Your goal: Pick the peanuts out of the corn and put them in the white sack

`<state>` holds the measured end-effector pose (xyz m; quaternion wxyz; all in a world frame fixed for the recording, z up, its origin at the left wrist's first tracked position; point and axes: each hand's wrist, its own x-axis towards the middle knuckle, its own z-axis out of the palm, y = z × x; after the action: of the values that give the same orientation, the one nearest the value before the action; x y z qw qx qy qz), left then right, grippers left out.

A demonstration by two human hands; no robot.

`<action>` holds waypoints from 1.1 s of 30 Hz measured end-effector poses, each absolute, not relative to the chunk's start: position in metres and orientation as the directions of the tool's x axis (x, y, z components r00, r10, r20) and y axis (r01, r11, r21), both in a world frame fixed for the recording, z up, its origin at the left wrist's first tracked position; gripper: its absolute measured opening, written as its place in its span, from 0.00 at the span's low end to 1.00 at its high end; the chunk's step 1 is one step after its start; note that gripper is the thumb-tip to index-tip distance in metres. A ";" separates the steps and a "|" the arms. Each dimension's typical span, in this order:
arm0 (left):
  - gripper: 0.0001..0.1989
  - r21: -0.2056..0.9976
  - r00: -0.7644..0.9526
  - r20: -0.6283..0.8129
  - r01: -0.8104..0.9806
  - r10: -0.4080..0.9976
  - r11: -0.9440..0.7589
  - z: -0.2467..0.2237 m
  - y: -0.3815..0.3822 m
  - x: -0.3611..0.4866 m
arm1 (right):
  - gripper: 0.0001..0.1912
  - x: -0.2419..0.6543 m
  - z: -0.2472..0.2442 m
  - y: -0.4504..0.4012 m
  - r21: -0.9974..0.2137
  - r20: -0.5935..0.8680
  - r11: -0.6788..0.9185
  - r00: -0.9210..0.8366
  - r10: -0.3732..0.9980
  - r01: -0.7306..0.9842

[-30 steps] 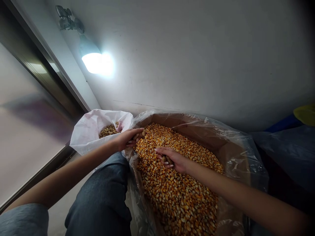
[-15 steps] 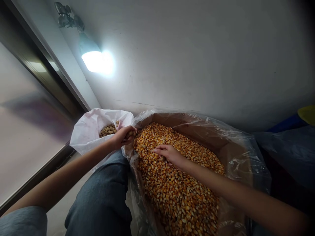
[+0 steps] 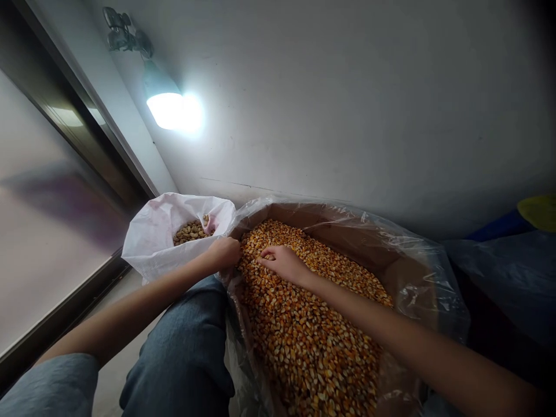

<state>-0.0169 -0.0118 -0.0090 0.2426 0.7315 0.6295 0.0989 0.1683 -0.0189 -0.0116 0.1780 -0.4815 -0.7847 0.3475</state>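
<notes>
Orange and yellow corn kernels (image 3: 313,336) fill a cardboard box lined with a clear plastic bag (image 3: 417,289). My left hand (image 3: 225,253) is a closed fist, back upward, at the box's left rim; its contents are hidden now, though tan nut-like pieces showed in it a moment ago. Over the far left part of the corn, my right hand (image 3: 284,263) pinches a small tan piece (image 3: 270,256) between thumb and forefinger. Left of the box, a white sack (image 3: 150,237) stands with its mouth spread, holding tan nut-like pieces (image 3: 191,231).
A lit bulb lamp (image 3: 169,107) hangs on the pale wall (image 3: 330,104) above. My knee (image 3: 182,347) is close against the box's left side. A sliding door frame (image 3: 87,116) runs along the left. Dark plastic (image 3: 508,266) and a yellow item (image 3: 538,213) lie at right.
My left fist has turned back upward and lowered slightly, hiding the tan pieces seen in it. My right hand has moved left and a little farther away over the corn, nearer the left hand.
</notes>
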 end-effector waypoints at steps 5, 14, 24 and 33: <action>0.10 0.321 0.097 -0.077 0.945 0.992 -0.068 0.001 -0.017 -0.013 | 0.18 0.200 -0.012 -0.016 -0.906 -0.308 -0.137 -0.404 0.861 0.400; 0.21 0.165 -0.119 0.095 0.981 0.988 0.102 0.076 0.019 -0.133 | 0.17 0.202 0.000 -0.002 -0.953 -0.296 -0.256 -0.298 0.908 0.164; 0.17 0.440 -0.141 0.522 0.890 0.841 -0.123 0.082 -0.025 -0.125 | 0.19 0.048 0.078 0.060 -0.867 0.236 0.425 -0.536 0.810 0.261; 0.16 0.600 0.199 0.131 0.764 0.971 -0.237 0.058 -0.038 -0.068 | 0.11 0.151 0.009 0.058 -0.580 0.119 0.466 -0.497 0.860 0.668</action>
<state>-0.0684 -0.0383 0.0577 0.2077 0.7458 0.5816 0.2500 0.1512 0.0585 0.0086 0.2021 -0.4590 -0.8320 0.2373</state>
